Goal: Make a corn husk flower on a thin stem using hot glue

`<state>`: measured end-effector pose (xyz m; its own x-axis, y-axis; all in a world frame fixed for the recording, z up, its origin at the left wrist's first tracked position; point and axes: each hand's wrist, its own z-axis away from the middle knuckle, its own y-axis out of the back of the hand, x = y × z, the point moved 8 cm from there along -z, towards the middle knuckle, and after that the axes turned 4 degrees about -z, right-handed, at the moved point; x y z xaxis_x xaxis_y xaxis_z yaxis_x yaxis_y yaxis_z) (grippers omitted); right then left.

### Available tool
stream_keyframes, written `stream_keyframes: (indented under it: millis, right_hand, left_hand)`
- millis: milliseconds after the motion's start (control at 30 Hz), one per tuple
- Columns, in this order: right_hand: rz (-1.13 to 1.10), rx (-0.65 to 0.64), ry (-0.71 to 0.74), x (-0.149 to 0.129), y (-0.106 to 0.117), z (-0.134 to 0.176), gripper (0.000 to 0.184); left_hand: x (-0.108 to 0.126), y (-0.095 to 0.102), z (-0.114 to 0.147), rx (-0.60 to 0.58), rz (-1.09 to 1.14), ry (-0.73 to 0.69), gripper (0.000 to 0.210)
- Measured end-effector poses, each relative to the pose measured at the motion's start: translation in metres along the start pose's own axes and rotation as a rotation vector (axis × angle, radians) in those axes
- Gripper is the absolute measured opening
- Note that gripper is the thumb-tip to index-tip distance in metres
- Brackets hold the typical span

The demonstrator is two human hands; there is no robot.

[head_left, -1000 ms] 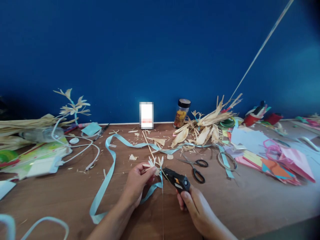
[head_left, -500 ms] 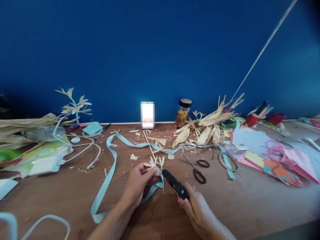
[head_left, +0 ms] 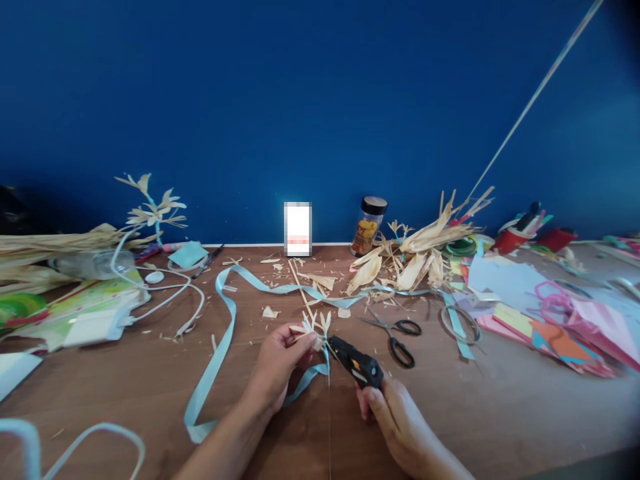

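Note:
My left hand (head_left: 286,353) pinches a small pale flower of dried husk petals (head_left: 317,328) at the middle of the table. A light-blue ribbon (head_left: 227,320) runs from just under the flower, loops left behind my forearm and on across the table. My right hand (head_left: 393,413) is wrapped round a black hand-held tool (head_left: 356,363) with an orange spot on its side; its exact kind I cannot make out. The tool's narrow end points left, at the flower's base. Black-handled scissors (head_left: 403,340) lie spread to the right. A thin straw-coloured stalk (head_left: 301,293) lies beyond the flower.
A dark-lidded jar (head_left: 369,227) leans near a pile of dried husks (head_left: 420,257) at the back right. Coloured paper (head_left: 560,340) and a ribbon roll (head_left: 459,323) lie right. White cables (head_left: 197,303) and a finished husk flower stem (head_left: 156,215) are on the left.
My right hand has turned the black tool so its side with the orange spot shows. Its tip stays close to the flower's base. My left hand has barely moved.

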<state>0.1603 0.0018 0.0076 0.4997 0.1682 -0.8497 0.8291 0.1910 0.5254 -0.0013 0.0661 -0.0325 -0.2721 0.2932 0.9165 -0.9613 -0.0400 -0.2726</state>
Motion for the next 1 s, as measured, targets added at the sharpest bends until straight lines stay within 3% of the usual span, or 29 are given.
stream_keyframes:
  millis: [167,400,1000]
  right_hand:
    - [-0.039,0.011,-0.054,0.01,-0.001,0.002,0.037]
    - [-0.319,-0.039,-0.14,0.013,-0.009,0.002,0.037]
    - [-0.177,-0.033,-0.086,0.01,-0.002,0.001,0.04]
  left_hand:
    - [0.002,-0.002,0.001,-0.004,0.009,0.007,0.02]
    - [0.005,-0.005,0.004,0.002,0.003,0.032,0.02]
    - [0.006,-0.008,0.004,-0.041,0.029,0.013,0.02]
